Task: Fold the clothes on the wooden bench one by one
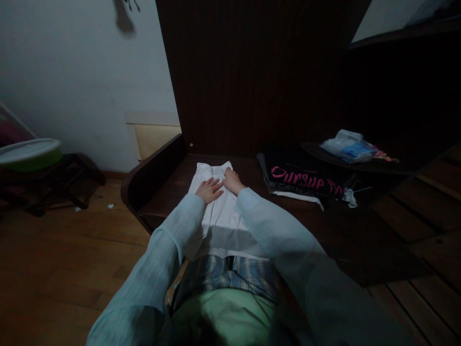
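A white garment [221, 216] lies spread over the dark wooden surface, creased down its middle, its near edge hanging down toward my lap. My left hand [209, 191] rests on it with the fingers stretched and lying flat. Close beside it, my right hand [232, 181] is closed, its bent fingers pinching the garment near the far edge. Which exact part of the garment this is, I cannot tell in the dim light.
Right of the garment lies a stack of folded dark clothes [302, 175] with pink lettering. A plastic packet [347, 146] sits on a rounded shelf beyond. The bench has a raised left side [151, 170]. A green-sided basin [32, 154] stands on a dark stool [68, 178] at far left.
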Demonstrator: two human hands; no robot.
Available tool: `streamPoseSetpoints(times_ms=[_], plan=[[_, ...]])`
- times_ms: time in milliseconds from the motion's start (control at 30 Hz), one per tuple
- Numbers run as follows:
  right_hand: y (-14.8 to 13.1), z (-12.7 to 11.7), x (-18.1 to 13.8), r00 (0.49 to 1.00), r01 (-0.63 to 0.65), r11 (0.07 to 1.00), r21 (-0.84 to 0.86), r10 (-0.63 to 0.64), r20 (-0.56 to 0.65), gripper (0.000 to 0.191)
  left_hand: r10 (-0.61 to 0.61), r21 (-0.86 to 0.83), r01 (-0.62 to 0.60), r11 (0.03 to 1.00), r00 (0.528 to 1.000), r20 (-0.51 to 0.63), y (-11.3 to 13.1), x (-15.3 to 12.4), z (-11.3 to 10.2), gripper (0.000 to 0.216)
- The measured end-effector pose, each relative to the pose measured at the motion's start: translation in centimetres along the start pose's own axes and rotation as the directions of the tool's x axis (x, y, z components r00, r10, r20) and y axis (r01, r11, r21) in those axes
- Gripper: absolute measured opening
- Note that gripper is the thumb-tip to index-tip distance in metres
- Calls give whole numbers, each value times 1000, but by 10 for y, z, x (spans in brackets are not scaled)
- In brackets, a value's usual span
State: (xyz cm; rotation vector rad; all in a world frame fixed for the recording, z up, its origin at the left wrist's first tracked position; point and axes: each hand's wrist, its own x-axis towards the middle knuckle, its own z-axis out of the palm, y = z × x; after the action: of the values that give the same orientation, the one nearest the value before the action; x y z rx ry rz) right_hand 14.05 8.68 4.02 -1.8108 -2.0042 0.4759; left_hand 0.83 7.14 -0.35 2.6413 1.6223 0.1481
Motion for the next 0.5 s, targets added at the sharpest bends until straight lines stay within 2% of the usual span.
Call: streamPoseSetpoints(times_ms=[133,267,333,433,500], plan=[[2,11,2,999,-21,997,69,19,28,30,10,-26,-11,1000,1000,-27,0,0,-1,50],[10,11,6,995,-28,984,175,12,94,23,-7,-86,-7,996,988,-154,-1,1,1,54],[14,6,5,990,-38,969,245,4,139,25,50,-72,-65,995,979,-196,-1,1,1,56],[27,-6,-4,982,-45,937,347,-24,190,23,130,-35,-135,990,982,-135,1,0,1,49],[41,-16,-17,983,5,947,322,-63,170,19,118,-36,-122,992,990,-81,2,-1,1,45]])
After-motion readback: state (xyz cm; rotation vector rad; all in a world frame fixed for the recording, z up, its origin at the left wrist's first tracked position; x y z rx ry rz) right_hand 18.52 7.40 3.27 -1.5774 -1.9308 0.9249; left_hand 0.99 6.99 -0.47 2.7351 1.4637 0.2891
